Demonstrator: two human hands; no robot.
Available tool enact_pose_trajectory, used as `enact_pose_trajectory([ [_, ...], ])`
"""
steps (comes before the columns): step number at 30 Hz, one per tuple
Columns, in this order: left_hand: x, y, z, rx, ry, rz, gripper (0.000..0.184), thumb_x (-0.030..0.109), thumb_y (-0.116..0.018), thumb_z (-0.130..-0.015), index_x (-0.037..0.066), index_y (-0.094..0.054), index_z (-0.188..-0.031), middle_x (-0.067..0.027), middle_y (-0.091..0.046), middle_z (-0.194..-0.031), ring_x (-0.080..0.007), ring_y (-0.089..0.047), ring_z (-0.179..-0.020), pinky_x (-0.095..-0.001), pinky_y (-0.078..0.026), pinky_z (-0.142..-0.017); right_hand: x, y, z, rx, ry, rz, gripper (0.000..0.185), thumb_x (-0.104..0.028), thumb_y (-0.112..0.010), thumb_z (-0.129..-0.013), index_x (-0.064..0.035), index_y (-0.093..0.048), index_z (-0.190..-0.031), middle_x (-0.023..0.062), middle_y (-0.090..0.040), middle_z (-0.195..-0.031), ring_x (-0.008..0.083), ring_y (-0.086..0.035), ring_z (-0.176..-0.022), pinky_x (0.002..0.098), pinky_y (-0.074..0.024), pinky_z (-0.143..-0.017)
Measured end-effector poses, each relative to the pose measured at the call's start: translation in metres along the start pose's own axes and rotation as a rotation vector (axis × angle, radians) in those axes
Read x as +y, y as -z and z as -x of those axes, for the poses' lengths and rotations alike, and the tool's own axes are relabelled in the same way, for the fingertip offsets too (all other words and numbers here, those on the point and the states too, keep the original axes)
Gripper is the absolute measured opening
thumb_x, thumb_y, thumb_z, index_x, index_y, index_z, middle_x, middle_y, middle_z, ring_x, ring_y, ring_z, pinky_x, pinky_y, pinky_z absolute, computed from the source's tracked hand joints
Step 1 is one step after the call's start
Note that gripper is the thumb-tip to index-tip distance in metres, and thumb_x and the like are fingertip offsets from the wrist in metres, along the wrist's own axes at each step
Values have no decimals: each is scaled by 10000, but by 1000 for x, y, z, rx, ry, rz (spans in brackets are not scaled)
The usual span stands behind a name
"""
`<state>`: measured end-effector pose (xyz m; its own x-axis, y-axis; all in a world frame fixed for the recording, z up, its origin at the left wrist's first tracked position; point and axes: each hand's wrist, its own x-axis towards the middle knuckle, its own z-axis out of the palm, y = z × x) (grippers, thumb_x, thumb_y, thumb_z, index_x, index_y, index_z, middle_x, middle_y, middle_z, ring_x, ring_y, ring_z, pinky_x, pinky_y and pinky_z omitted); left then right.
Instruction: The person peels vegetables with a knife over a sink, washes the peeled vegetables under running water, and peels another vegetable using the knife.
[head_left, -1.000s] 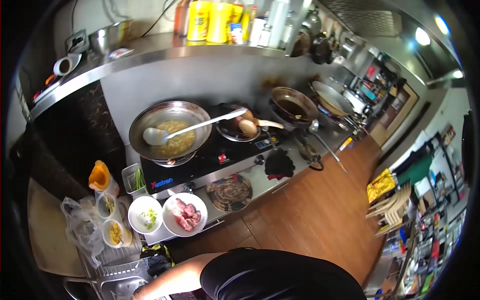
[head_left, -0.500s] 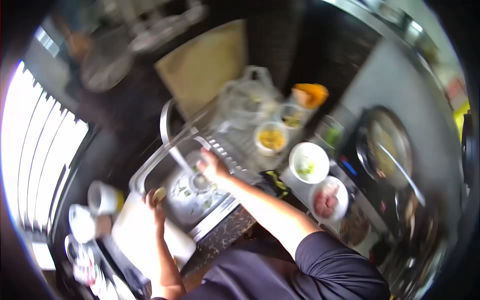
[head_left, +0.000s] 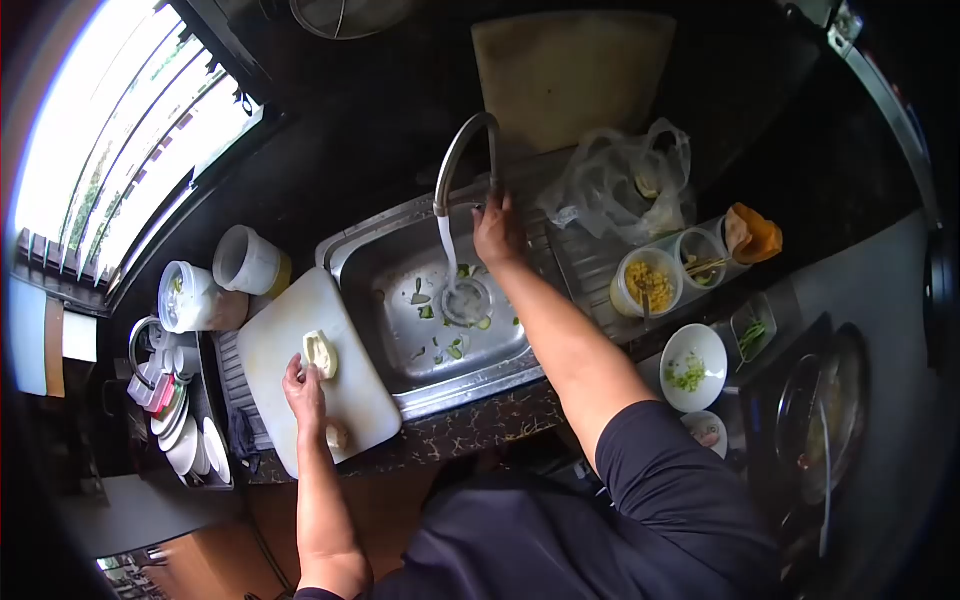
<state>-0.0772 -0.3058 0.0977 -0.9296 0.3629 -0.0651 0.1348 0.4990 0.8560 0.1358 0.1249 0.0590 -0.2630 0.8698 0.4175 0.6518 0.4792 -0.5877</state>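
Note:
Water runs from a curved faucet into a steel sink with green scraps at its bottom. My right hand reaches to the faucet's base, its fingers closed there; the part it grips is hidden. On the left, my left hand pinches a pale, hollowed piece of food over the white cutting board. A small brownish piece lies near the board's lower edge, beside my left wrist.
Plastic tubs stand left of the sink, with stacked plates below. Right are a plastic bag, a cup of yellow pieces, a bowl of chopped greens and a wok. A large board leans behind.
The view has swung from the stove to the sink. My right hand has moved from above the sink to the faucet's base. My left hand still holds the pale piece over the board.

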Motion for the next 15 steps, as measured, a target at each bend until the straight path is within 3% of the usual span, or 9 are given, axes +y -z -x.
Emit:
enact_pose_trajectory([
  [1,-5,5,3,1,-7,1,447,166,-676,-993,-17,-607,-1395,-152,-664,-1270,-219,-653,-1083,-350,-514,-985,0,-5,-1,7,-1,-3,629,-338,-654,-1028,62,-495,-1488,340,-547,-1443,473,-602,-1260,513,-492,-1071],
  [3,19,5,16,117,-377,-576,490,169,-712,-964,44,-616,-1429,-184,-632,-1353,-323,-602,-1240,-436,-452,-1102,7,-19,-11,-56,-159,-32,549,-393,-557,-1080,47,-552,-1408,351,-588,-1390,484,-623,-1229,526,-498,-1059],
  [4,38,4,22,42,-345,-534,513,179,-730,-951,89,-622,-1444,-210,-582,-1431,-399,-508,-1367,-498,-372,-1178,4,-15,-17,-31,-170,-31,549,-393,-557,-1080,47,-552,-1408,351,-588,-1390,484,-623,-1229,526,-498,-1059],
  [6,52,5,27,1,-449,-521,505,178,-726,-956,83,-622,-1441,-207,-576,-1446,-398,-504,-1378,-496,-368,-1186,1,-1,-30,-312,-523,-317,623,-483,-451,-1111,12,-509,-1485,333,-559,-1468,485,-540,-1364,541,-454,-1122],
  [7,58,1,29,-36,-534,-503,497,178,-723,-962,77,-622,-1437,-204,-571,-1460,-397,-500,-1389,-494,-365,-1194,0,8,-31,-348,-595,-376,585,-468,-444,-1113,-3,-524,-1458,295,-581,-1413,444,-556,-1294,522,-470,-1080],
  [9,68,-9,34,-30,-652,-480,453,119,-680,-990,83,-625,-1438,-190,-549,-1497,-368,-546,-1356,-464,-428,-1156,-12,20,-10,-302,-511,-411,512,-440,-430,-1118,-33,-554,-1403,217,-626,-1301,364,-589,-1152,486,-502,-995],
  [11,77,-26,41,-261,-457,-144,417,52,-643,-1015,71,-630,-1431,-153,-572,-1479,-293,-605,-1286,-400,-513,-1060,-28,51,36,-214,-399,-525,448,-411,-416,-1123,-62,-584,-1349,140,-670,-1189,284,-621,-1011,449,-534,-910],
  [13,64,-49,43,-547,-396,205,368,16,-614,-1039,28,-637,-1406,-129,-614,-1419,-226,-628,-1224,-337,-546,-972,-55,93,119,-20,-199,-921,374,-366,-413,-1114,-47,-607,-1143,161,-683,-1080,308,-633,-1000,442,-525,-884],
  [15,-5,-105,11,-655,-673,326,308,82,-669,-1037,-24,-664,-1326,-107,-708,-1266,-190,-669,-1109,-324,-562,-913,-77,189,217,-119,-211,-618,288,-255,-586,-1042,-54,-658,-1234,145,-706,-1065,321,-686,-986,429,-560,-866],
])
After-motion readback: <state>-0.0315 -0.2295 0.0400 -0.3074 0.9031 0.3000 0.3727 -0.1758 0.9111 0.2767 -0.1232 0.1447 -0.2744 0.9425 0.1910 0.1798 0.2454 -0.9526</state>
